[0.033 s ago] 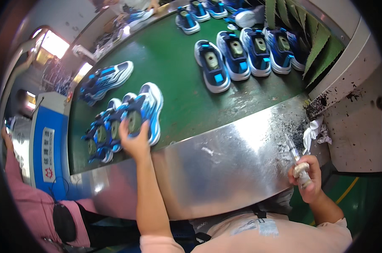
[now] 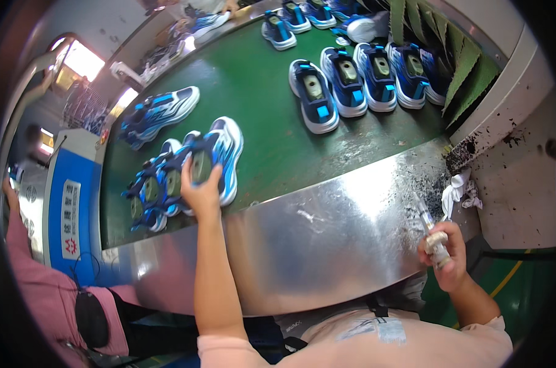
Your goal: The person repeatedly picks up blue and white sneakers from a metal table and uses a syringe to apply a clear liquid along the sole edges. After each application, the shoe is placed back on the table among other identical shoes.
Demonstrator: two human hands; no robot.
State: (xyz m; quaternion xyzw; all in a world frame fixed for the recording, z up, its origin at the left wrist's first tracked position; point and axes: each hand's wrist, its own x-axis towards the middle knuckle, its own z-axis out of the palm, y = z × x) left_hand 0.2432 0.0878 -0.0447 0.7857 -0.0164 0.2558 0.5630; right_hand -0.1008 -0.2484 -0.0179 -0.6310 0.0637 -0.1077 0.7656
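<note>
My left hand (image 2: 203, 191) grips a blue-and-white sneaker (image 2: 230, 153) at its heel opening, thumb on one side and fingers on the other. This sneaker is the rightmost of a tight row tilted on the green belt; several similar sneakers (image 2: 150, 190) lean beside it on the left. In my right hand (image 2: 451, 257), over the metal ledge, is a clear syringe-like applicator (image 2: 436, 240) with a whitish collar and a thin tip pointing away from me. The fingers wrap round its barrel and hide part of it.
Another sneaker pair (image 2: 158, 116) lies farther left on the green belt (image 2: 253, 122). Several sneakers (image 2: 314, 98) stand at right by green strip flaps (image 2: 456, 67). A crumpled white cloth (image 2: 454, 190) lies on the stained metal ledge (image 2: 302, 257). A person in pink (image 2: 51, 300) works at left.
The view has shifted slightly. My left hand is a little farther forward with its grip on the sneaker, while my right hand keeps the applicator in nearly the same place.
</note>
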